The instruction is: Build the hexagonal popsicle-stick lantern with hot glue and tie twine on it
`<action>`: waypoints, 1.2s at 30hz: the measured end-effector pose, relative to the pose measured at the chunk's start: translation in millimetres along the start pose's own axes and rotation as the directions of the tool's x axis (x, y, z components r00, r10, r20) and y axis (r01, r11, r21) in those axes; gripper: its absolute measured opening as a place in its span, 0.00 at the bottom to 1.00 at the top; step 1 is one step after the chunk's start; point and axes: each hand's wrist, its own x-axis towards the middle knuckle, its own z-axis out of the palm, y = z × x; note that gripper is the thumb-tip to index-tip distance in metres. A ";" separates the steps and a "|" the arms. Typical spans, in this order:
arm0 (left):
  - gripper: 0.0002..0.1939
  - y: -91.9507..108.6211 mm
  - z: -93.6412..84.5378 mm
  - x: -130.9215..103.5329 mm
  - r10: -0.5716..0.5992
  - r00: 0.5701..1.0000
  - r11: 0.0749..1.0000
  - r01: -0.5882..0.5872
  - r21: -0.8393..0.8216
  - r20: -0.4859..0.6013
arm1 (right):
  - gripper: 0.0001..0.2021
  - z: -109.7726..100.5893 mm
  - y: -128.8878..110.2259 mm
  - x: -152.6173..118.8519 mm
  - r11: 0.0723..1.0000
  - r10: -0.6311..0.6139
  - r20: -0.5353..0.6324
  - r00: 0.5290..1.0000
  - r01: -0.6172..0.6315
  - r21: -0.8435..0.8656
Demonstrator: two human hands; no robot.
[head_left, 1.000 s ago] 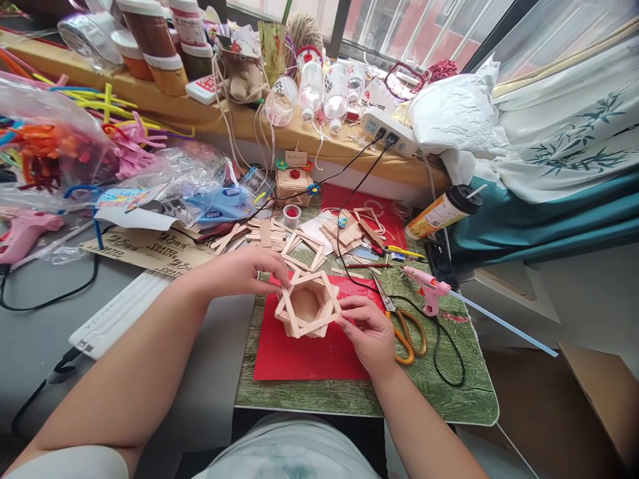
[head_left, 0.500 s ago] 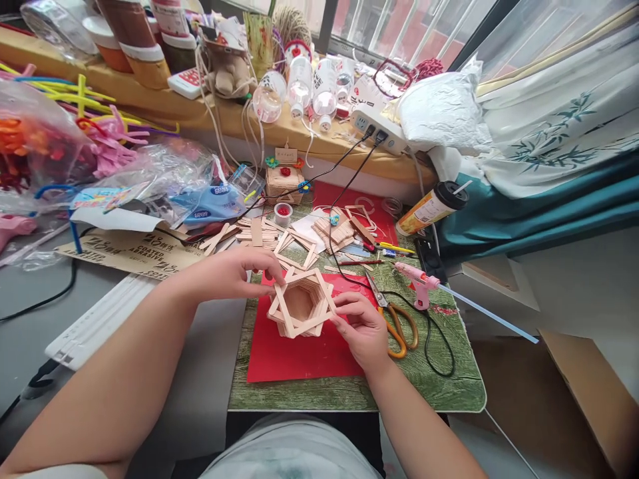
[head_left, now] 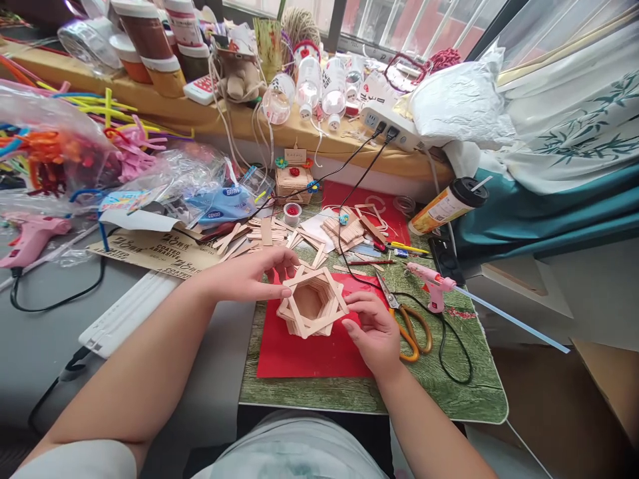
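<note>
A hollow holder built of stacked wooden craft sticks (head_left: 319, 320), star-shaped at its rim, is above the red sheet (head_left: 294, 359). My left hand (head_left: 264, 276) grips its upper left side, the thumb on the rim and the other fingers behind, partly hidden. Close by its right corner is my right hand (head_left: 377, 329), fingers bent and thumb apart; whether the fingertips touch the wood is hard to tell. Scissors with orange handles (head_left: 407, 319) lie just right of that hand. Behind the holder are loose craft sticks (head_left: 264, 233).
A pink glue gun (head_left: 434, 286) with a long glue stick rests at the right, its black cord curling over the green board (head_left: 469, 399). A drink cup (head_left: 446, 206) leans behind it. Another pink glue gun (head_left: 34, 239) and plastic bags (head_left: 170, 173) are at the left.
The view has shifted, so most things appear further right. My right hand's fingers have loosened from the holder's right corner; my left thumb now lies further over the rim.
</note>
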 end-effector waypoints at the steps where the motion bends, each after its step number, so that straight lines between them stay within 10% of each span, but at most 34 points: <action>1: 0.27 -0.2 -0.2 0.4 -0.004 1.000 1.000 0.004 -0.006 0.000 | 0.15 -0.1 0.5 -0.9 1.000 -0.009 0.004 1.000 0.009 -0.015; 9: 0.25 -2.8 6.1 4.0 -0.097 0.994 0.992 0.093 -0.088 -0.048 | 0.18 -3.9 -0.7 0.6 0.928 -0.218 0.024 0.976 0.215 -0.303; 16: 0.31 -11.6 30.2 17.9 -0.060 0.993 0.892 0.009 -0.452 -0.098 | 0.15 1.2 -21.4 3.8 0.608 -0.555 0.303 0.774 0.627 -0.487; 36: 0.24 0.7 32.4 20.3 -0.132 0.991 0.943 0.133 -0.305 0.023 | 0.14 14.5 -25.6 7.8 0.590 -0.540 0.340 0.770 0.634 -0.499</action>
